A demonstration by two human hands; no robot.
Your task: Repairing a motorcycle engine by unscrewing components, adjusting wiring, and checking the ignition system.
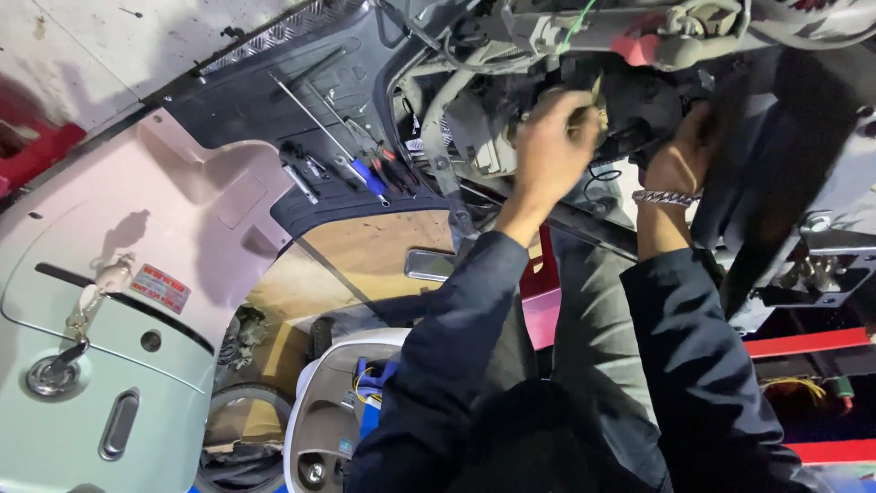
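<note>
While the stripped scooter frame (730, 55) sits over me, my left hand (555, 146) is closed on a thin, stiff, light tool (595, 91), held by its shaft; right hand (680, 160) braces in the cavity, grip unclear.

Vehicle repair workshop: scooter stripped of panels with exposed wiring and frame (511, 55), screwdrivers and wrenches (351, 164) laid on its dark footboard (265, 100), detached pale body panel (109, 301), red lift rails (803, 342).

Hand tools (351, 160) lie in a row on the dark footboard panel (274, 100); a pale green body panel (82, 365) with keys (78, 315) fills the lower left corner.
</note>
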